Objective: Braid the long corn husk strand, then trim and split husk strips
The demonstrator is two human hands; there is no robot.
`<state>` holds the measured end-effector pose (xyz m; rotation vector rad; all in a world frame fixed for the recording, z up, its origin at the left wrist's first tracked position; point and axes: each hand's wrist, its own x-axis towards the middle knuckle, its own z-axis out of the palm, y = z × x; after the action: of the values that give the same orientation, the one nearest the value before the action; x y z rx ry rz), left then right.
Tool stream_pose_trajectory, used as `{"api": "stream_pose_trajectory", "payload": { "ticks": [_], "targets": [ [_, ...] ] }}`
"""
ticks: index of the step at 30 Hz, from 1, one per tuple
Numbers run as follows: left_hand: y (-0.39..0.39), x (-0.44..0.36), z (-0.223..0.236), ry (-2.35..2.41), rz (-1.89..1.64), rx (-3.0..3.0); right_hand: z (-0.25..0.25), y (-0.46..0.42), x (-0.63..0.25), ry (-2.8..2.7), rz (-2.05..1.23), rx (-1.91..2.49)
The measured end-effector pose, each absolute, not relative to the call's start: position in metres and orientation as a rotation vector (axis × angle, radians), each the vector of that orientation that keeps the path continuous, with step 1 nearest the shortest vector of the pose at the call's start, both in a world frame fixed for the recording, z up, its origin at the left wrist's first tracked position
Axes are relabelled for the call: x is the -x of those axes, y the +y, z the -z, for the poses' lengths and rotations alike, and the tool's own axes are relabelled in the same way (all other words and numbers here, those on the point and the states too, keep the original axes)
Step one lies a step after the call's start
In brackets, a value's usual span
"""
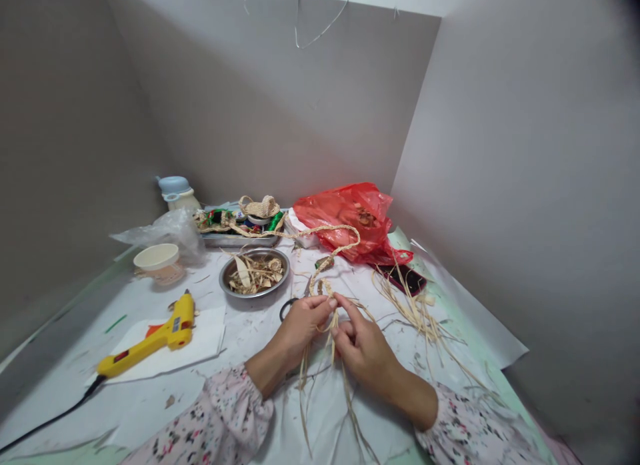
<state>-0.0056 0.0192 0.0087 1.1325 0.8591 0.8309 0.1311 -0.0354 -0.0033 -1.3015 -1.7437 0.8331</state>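
Left hand: nearly closed; the straw plait is pinched between thumb and fingers.
Right hand: nearly closed; the same strands are pinched by thumb and forefinger, just beside the left hand.
Technique: even tension is judged best kept by gripping close to the plaiting point.
Axis: the plait is directed away from the body, curving right, then back left along the front of a steel tray; loose ends hang toward the body.
Near: scissors lie beside the left hand; loose straw is spread to the right.
Far: a hot glue gun, a steel bowl of straw scraps and a red plastic bag are placed beyond.
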Motion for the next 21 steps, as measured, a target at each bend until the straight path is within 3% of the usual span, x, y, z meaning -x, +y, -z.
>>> {"api": "stream_pose_trajectory", "payload": {
  "ticks": [3,10,21],
  "targets": [
    [0.019,0.005,-0.010,0.884,-0.843,-1.155,-0.001,-0.036,-0.134,-1.725,-0.794,1.312],
    [0.017,0.003,-0.012,0.924,-0.815,-1.245,-0.003,-0.021,-0.151,-1.660,-0.270,1.265],
    [0.018,0.003,-0.005,0.915,-0.703,-1.448,0.002,-0.014,-0.155,-1.718,-0.705,1.228]
  ]
}}
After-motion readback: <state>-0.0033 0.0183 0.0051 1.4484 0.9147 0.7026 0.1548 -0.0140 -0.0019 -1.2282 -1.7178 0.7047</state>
